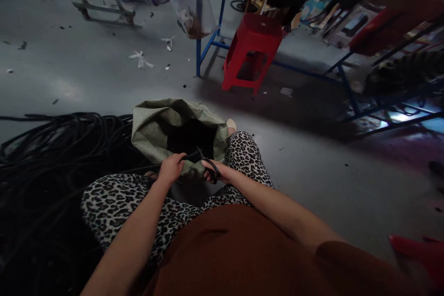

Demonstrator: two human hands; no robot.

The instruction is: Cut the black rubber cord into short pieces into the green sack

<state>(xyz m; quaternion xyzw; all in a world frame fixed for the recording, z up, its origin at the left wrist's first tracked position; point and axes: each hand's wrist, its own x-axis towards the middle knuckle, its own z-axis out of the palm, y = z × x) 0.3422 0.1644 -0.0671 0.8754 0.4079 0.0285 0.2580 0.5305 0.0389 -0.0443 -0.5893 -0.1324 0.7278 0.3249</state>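
Observation:
Over the near rim of an olive woven sack (149, 125), my left hand (171, 168) is closed around a black hose-like length (191, 155) that points right. My right hand (217, 171) grips black-handled scissors (212, 169), their blades directed up and left, close to the end of that black piece. Whether the blades touch it I cannot tell. The sack stands open between my knees, and its inside is dark, so the contents are hard to make out.
A large heap of black hoses or cables (69, 143) lies on the floor at the left. Ahead are a red plastic stool (255, 46), a blue-framed table (198, 55) and a hanging clear plastic bag (190, 4). White scraps (140, 59) litter the floor. A person sits beyond the table.

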